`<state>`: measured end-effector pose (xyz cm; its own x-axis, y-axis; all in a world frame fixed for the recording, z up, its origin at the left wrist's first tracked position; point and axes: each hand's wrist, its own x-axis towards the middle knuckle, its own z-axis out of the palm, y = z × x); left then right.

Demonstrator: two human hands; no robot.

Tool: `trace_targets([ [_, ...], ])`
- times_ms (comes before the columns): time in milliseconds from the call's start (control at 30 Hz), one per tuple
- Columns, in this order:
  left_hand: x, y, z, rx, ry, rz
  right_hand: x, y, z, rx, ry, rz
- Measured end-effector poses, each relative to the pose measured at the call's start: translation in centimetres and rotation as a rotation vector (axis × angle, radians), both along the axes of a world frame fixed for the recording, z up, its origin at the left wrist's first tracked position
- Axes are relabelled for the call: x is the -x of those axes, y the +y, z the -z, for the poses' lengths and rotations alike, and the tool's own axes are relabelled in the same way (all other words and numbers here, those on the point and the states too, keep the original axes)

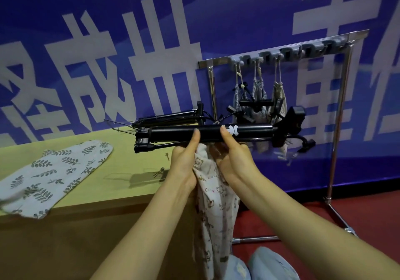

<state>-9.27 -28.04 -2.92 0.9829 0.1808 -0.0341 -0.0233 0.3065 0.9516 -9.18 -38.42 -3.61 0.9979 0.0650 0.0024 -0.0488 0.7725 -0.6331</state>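
Knees point(270, 264) in pale-blue trousers sit lowest, right below the bear-print cloth point(216, 204), which hangs from both hands. L hand point(184, 160) and R hand point(233, 158) are close together w/ fingers curled, bunching the cloth's top edge btwn them. One digit of each, thumb by the look, stands straight up and touches the black tube point(173, 133) lying crosswise just above the fingers. Cloth's long axis runs approx vertical: top end at the fingers, bottom end pointing down at the knees, print facing the camera. Step in hand looks like sorting out the top hem for hanging. To do it well, keep both pinches right at the hem, ease the hands apart to flatten it, don't let the weight drag it crooked, and bring it up clear of the tube. Hook rail point(281, 51) w/ drawstring bags point(258, 91) is up and R of the fingers; leaf-print cloth point(49, 171) lies flat well L of them.
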Motion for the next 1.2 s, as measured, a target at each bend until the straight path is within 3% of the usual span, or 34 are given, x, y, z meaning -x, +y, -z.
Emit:
trace_targets([
  [200, 1.0, 1.0, 0.2, -0.006, -0.032, 0.112, -2.3, -1.5, -0.6, 0.22, 0.067, 0.174],
  [333, 1.5, 2.1, 1.0, 0.009, 0.032, 0.055, -3.7, -2.9, -0.9, 0.092, 0.076, 0.201],
  [533, 1.8, 3.4, 1.7, 0.032, -0.004, -0.233, -4.6, -4.3, -0.6, -0.001, 0.065, 0.253],
  [833, 1.9, 5.0, -0.7, 0.088, -0.059, -0.131, -5.7, -5.3, -0.4, 0.031, 0.081, 0.32],
  [1067, 2.1, 5.4, -0.2, -0.012, -0.133, -0.143, -6.1, -4.9, -0.3, 0.043, 0.158, 0.4],
  [1200, 1.8, 5.4, 0.9, -0.136, -0.118, -0.095, -5.7, -4.0, -0.6, -0.086, 0.153, 0.403],
])
